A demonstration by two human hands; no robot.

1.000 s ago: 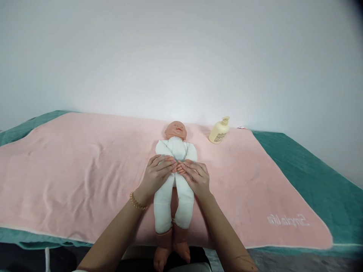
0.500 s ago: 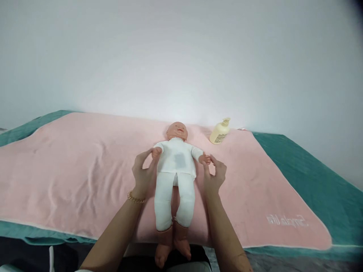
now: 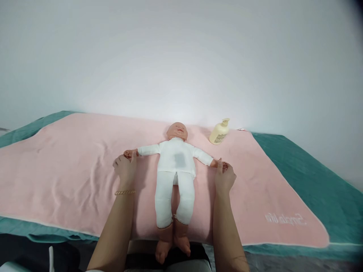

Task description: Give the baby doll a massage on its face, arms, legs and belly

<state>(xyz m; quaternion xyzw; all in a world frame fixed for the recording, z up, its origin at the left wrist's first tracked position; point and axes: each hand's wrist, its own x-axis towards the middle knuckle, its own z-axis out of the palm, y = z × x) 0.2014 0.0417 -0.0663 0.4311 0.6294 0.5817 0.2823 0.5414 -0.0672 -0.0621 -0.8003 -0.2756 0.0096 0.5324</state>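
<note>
Doll (image 3: pixel 176 162) lies face-up, centre of pink towel (image 3: pixel 70 177), head far, feet (image 3: pixel 171 247) hanging past near edge. White suit, grey patch on chest. Both doll arms stretched out flat to the sides.

L hand (image 3: pixel 125 168) at doll's left-side hand (image 3: pixel 128 153), fingers closed round it; wrist has gold bracelet (image 3: pixel 124 192). R hand (image 3: pixel 225 176) at doll's right-side hand (image 3: pixel 219 163), fingertips pinched on it. Both grips clamped on doll's hands, palms low on towel.

Cream pump bottle (image 3: pixel 219 132) stands tilted at far edge of towel, right of doll's head, apart from it. Towel has pale lettering (image 3: pixel 285 219) near right corner. Green cover (image 3: pixel 312 181) under towel, showing left, right and along near edge. Plain white wall (image 3: pixel 181 56) behind.
</note>
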